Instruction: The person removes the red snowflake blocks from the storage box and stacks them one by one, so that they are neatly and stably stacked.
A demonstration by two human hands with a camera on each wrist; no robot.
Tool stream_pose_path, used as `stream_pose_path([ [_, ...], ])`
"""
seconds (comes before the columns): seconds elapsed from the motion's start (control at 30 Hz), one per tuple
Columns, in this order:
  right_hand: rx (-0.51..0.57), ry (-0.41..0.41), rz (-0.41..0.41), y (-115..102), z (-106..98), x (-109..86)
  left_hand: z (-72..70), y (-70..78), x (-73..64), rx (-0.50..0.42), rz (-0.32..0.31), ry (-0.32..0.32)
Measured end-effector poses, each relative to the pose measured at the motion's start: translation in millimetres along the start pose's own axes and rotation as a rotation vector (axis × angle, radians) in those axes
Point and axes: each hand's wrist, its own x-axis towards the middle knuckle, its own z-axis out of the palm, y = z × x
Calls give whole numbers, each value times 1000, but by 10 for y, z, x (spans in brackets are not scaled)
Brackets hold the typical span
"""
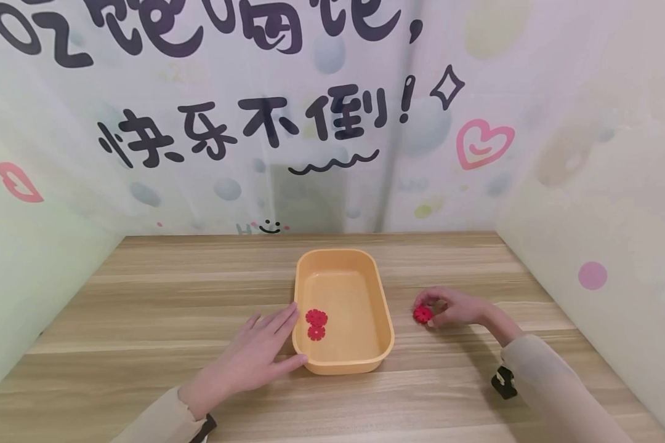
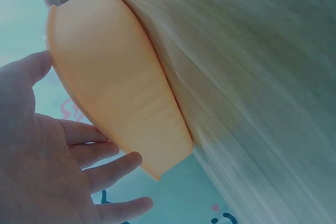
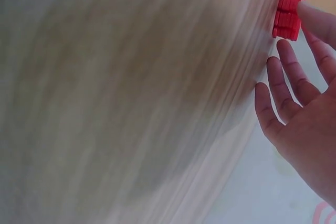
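My right hand [image 1: 455,307] pinches a short stack of red notched snowflake discs [image 1: 422,314] between thumb and forefinger, right of the tray. In the right wrist view the stacked discs [image 3: 287,18] stand close over the wood, and the other fingers spread out beside them. A yellow-orange rectangular tray [image 1: 346,367] sits in the middle of the table. Inside it, near the left wall, lie several red discs [image 1: 316,333] overlapping in a small group. My left hand [image 1: 255,354] rests its extended fingers and thumb against the tray's left rim; the left wrist view shows the tray's outer wall [image 2: 113,72] beside them.
The wood-grain table [image 1: 188,295] runs back to a printed curtain [image 1: 199,197] with dark lettering. Pale side walls [image 1: 598,203] flank the table on left and right. A black wrist device [image 1: 504,383] is worn at the right sleeve.
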Motion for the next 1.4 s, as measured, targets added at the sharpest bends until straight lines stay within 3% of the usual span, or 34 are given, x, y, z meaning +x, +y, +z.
stream_pose_path([
  [0.2, 12, 23, 17, 6, -12, -18, -11, 6, -8, -5, 1, -2],
  [0.47, -53, 100, 56, -115, -90, 25, -6, 0, -14, 0, -4, -3],
  [0.7, -114, 123, 0, -317, -217, 210, -9, 4, -11, -11, -7, -9],
  [1.03, -203, 78, -33, -761, -313, 546, -16, 7, -14, -27, -18, -23],
  [1.4, -301, -30, -71, -1193, -119, 961, -23, 7, -15, -13, -14, -19],
])
